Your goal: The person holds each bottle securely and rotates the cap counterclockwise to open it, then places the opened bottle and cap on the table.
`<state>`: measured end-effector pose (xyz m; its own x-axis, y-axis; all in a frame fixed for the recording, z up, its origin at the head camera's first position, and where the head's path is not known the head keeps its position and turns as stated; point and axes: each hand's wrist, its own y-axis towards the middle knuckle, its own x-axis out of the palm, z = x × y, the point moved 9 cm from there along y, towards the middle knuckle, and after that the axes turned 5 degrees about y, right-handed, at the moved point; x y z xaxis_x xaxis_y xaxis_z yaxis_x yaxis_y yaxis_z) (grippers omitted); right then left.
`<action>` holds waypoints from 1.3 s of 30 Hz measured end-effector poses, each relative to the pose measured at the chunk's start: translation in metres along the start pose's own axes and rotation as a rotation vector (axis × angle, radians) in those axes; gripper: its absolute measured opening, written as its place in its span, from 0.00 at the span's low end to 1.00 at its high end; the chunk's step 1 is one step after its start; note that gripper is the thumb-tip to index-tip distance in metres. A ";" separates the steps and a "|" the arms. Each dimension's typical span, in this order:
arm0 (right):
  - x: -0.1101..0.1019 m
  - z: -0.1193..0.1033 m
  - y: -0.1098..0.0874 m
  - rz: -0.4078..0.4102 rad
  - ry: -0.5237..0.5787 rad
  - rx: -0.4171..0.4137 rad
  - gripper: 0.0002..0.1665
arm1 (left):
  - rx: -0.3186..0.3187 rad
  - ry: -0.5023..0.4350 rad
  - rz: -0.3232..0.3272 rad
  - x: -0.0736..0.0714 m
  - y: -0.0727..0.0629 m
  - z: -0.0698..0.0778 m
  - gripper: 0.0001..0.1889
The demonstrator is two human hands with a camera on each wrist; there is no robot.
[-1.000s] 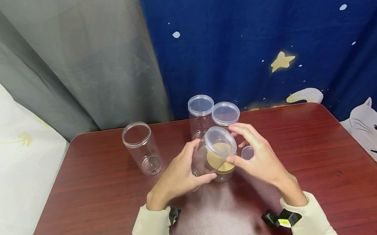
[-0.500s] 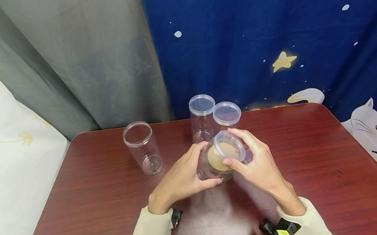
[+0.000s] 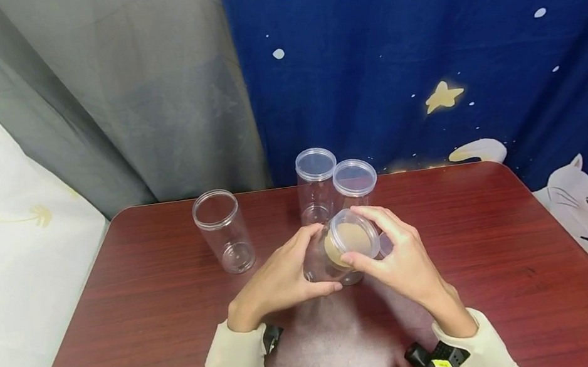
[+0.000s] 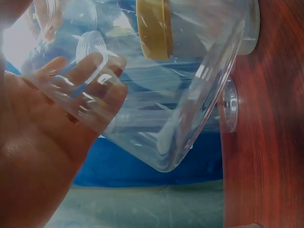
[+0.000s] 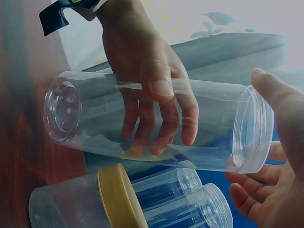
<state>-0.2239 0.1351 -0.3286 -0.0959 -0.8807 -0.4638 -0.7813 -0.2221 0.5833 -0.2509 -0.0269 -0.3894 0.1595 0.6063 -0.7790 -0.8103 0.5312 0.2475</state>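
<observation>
My left hand [image 3: 279,274] grips the body of a clear plastic jar [image 5: 213,118], thumb on the near side and fingers round the far side. The jar is tilted above the table, its top leaning to the right, and I see nothing inside it. On its top sits a clear lid [image 3: 355,234], which my right hand [image 3: 405,262] holds by the rim between thumb and fingers. Beneath and behind the held jar stands a shorter jar with a gold lid [image 5: 118,194], partly hidden in the head view; its gold shows through the clear plastic.
Two clear lidded jars, one farther back [image 3: 315,164] and one at its right [image 3: 354,177], stand behind my hands. A lidless clear jar [image 3: 225,238] is upright at the left. Beside my right fingers lies a clear round piece [image 3: 386,244], mostly hidden. Curtains hang beyond the table [image 3: 485,243].
The held jar and right hand have moved slightly lower, and the jar now covers the gold lid. My right fingers have shifted around the clear lid's rim. The standing jars have stayed put.
</observation>
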 end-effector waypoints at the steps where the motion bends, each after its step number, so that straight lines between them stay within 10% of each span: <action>1: 0.000 0.000 0.000 0.001 -0.001 -0.004 0.43 | 0.002 -0.002 -0.003 0.000 0.000 0.000 0.47; 39: 0.005 -0.004 0.001 -0.087 0.090 -0.151 0.43 | 0.077 -0.068 -0.106 0.003 -0.004 -0.006 0.49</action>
<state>-0.2227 0.1285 -0.3279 0.0289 -0.8875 -0.4599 -0.6820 -0.3539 0.6401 -0.2506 -0.0306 -0.3963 0.2821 0.5813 -0.7633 -0.7415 0.6369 0.2110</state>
